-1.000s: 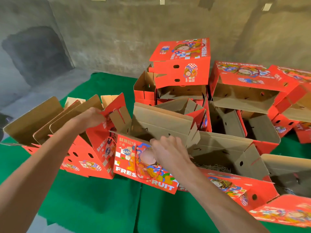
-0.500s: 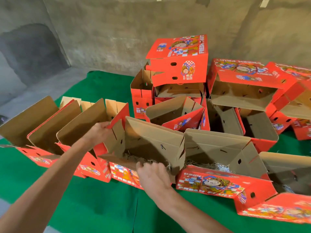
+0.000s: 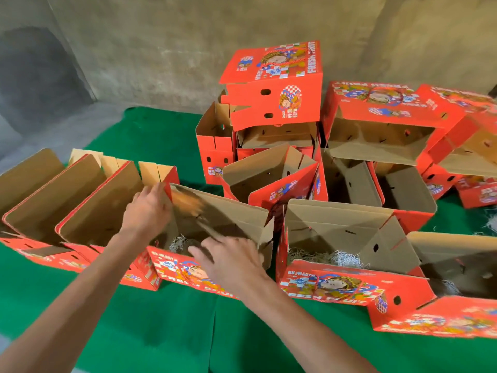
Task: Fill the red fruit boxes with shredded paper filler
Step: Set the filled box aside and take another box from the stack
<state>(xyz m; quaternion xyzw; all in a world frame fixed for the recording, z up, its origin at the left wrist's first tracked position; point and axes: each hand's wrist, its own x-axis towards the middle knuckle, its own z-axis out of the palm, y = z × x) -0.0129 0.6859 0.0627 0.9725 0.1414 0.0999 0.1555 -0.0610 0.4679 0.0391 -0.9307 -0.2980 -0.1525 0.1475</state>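
The left hand [image 3: 146,208] reached into the near box [image 3: 215,230], its fingers curled over the top of the box's left side flap and gripping it. The right hand [image 3: 234,262] lay over the box's front wall with its fingers straight and loosely spread, the index finger pointing inward across the opening; whether the fingertips touched the cardboard could not be told. Just beyond those fingertips, on the box floor, lay a small clump of shredded paper [image 3: 178,244], partly hidden by the right hand. The box's tall back flap [image 3: 228,214] stood upright behind both sets of fingers.

To the left of the left fingers, three open boxes [image 3: 67,208] stood packed side by side, the nearest one touching the gripped flap. Just right of the right fingers stood a second box [image 3: 347,286], its wall close against the near one, with more paper filler [image 3: 336,258] on its floor. Farther right, another box [image 3: 457,259] showed a dark interior. Beyond the fingers, a tilted box [image 3: 271,176] sat near the back flap, and behind it rose a stack of boxes [image 3: 277,84] against a concrete wall [image 3: 161,49]. Everything rested on a green cloth [image 3: 166,319], and a few loose shreds [image 3: 490,224] lay at the far right edge.
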